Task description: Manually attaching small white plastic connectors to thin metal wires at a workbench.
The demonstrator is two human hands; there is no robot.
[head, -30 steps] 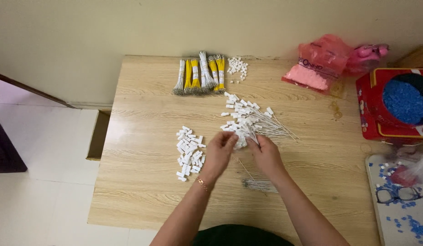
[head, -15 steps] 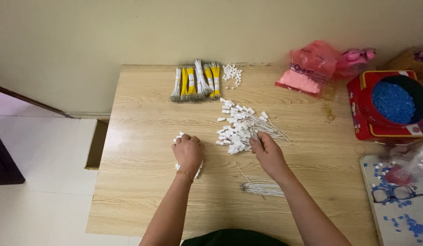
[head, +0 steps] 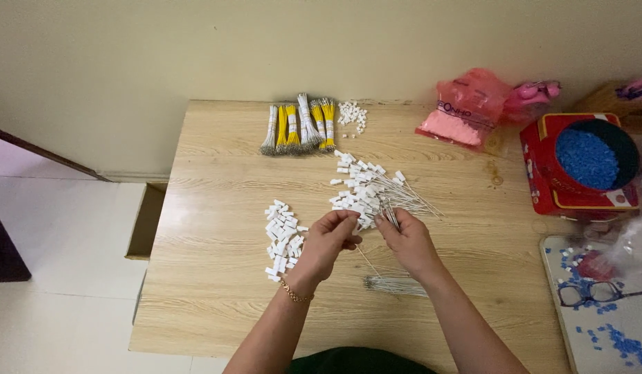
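My left hand (head: 329, 241) pinches a small white plastic connector just right of a pile of loose white connectors (head: 282, 238). My right hand (head: 406, 239) holds a thin white wire, its end slanting down between the two hands. Both hands meet over the wooden table (head: 217, 208), in front of a heap of wires fitted with white connectors (head: 366, 190). A small bundle of bare white wires (head: 397, 285) lies below my right wrist.
Bundles of yellow and white wires (head: 298, 127) and a few white connectors (head: 353, 114) lie at the table's far edge. A pink bag (head: 466, 111), a red tin of blue pieces (head: 584, 163), and glasses (head: 598, 292) on a tray sit to the right.
My left hand went to the pile of loose connectors, then came back to meet my right hand, now pinching a connector. The right hand stayed by the heap.
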